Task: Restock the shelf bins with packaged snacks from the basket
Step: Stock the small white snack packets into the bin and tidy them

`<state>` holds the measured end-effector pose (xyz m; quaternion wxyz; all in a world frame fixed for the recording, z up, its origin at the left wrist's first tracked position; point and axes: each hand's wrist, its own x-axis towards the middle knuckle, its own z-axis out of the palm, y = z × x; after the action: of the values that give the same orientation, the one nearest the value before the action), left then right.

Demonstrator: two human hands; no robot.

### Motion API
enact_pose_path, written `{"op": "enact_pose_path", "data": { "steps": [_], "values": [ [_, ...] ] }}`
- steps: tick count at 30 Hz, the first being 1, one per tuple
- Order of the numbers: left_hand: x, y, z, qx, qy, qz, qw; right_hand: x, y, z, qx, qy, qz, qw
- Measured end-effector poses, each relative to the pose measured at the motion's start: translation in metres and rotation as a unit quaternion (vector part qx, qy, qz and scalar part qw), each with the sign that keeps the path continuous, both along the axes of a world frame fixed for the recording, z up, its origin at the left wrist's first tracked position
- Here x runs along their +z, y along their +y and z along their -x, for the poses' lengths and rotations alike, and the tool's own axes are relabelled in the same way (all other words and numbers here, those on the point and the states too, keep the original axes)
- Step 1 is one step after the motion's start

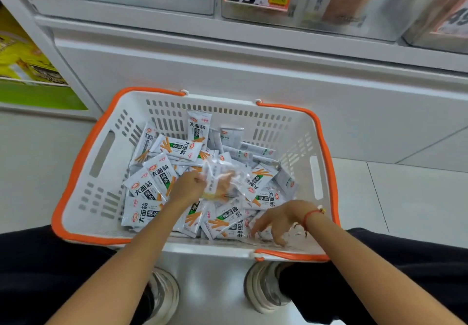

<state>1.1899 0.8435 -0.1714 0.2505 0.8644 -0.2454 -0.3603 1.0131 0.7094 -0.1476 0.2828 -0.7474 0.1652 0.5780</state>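
Your shoes (162, 297) flank basket (83, 167). Left hand (187, 188) pinches clear packet (220, 180); right hand (276, 220), fingers spread, touches snacks (157, 172). Picking step. Next: lift packet to bins (354, 3).

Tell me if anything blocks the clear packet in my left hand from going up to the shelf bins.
Nothing visible does. The left hand holds the clear snack packet above the pile in the basket, and open space separates it from the shelf bins.
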Motion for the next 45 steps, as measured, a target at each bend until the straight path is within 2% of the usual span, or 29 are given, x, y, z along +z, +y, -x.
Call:
{"op": "enact_pose_path", "data": {
  "steps": [3, 6, 8, 14, 17, 19, 21, 22, 26, 29, 31, 33, 36, 40, 45],
  "values": [
    [0.001, 0.012, -0.019, 0.078, 0.031, 0.022, 0.996, -0.003, 0.000, 0.003, -0.085, 0.017, -0.013, 0.996],
    [-0.002, 0.013, -0.028, 0.180, 0.126, 0.047, 0.974, -0.003, 0.004, 0.004, -0.218, 0.077, -0.065, 0.971],
    [-0.003, 0.015, -0.028, 0.224, 0.187, 0.059, 0.955, -0.003, 0.007, 0.000, -0.229, 0.098, -0.075, 0.966],
    [-0.003, 0.021, -0.027, 0.221, 0.222, 0.074, 0.947, -0.002, 0.009, -0.018, -0.164, 0.097, -0.078, 0.979],
    [-0.001, 0.020, -0.025, 0.235, 0.241, 0.100, 0.936, -0.003, 0.006, -0.020, -0.167, 0.040, -0.034, 0.985],
    [-0.002, 0.019, -0.025, 0.237, 0.239, 0.106, 0.936, -0.003, -0.006, -0.021, -0.239, -0.028, -0.043, 0.970],
    [-0.005, 0.019, -0.026, 0.236, 0.236, 0.108, 0.936, -0.004, -0.021, -0.020, -0.367, -0.091, -0.076, 0.923],
    [-0.008, 0.019, -0.027, 0.236, 0.238, 0.111, 0.936, -0.005, -0.028, -0.021, -0.435, -0.129, -0.092, 0.887],
    [-0.012, 0.016, -0.030, 0.249, 0.242, 0.107, 0.932, -0.005, -0.040, -0.028, -0.631, -0.235, -0.124, 0.729],
    [-0.016, 0.016, -0.034, 0.259, 0.246, 0.090, 0.930, -0.010, -0.036, -0.029, -0.730, -0.248, -0.199, 0.604],
    [-0.015, 0.015, -0.035, 0.249, 0.257, 0.094, 0.929, -0.011, -0.030, -0.028, -0.745, -0.245, -0.231, 0.576],
    [-0.008, 0.015, -0.035, 0.231, 0.276, 0.104, 0.927, -0.007, -0.026, -0.029, -0.743, -0.248, -0.244, 0.572],
    [0.005, 0.017, -0.027, 0.208, 0.327, 0.139, 0.911, 0.000, -0.025, -0.028, -0.731, -0.262, -0.209, 0.595],
    [0.029, 0.018, -0.024, 0.215, 0.424, 0.219, 0.852, 0.028, -0.034, -0.024, -0.695, -0.312, -0.218, 0.611],
    [0.078, 0.007, -0.032, 0.152, 0.397, 0.259, 0.867, 0.087, -0.059, -0.026, -0.656, -0.373, -0.174, 0.633]
  ]
}}
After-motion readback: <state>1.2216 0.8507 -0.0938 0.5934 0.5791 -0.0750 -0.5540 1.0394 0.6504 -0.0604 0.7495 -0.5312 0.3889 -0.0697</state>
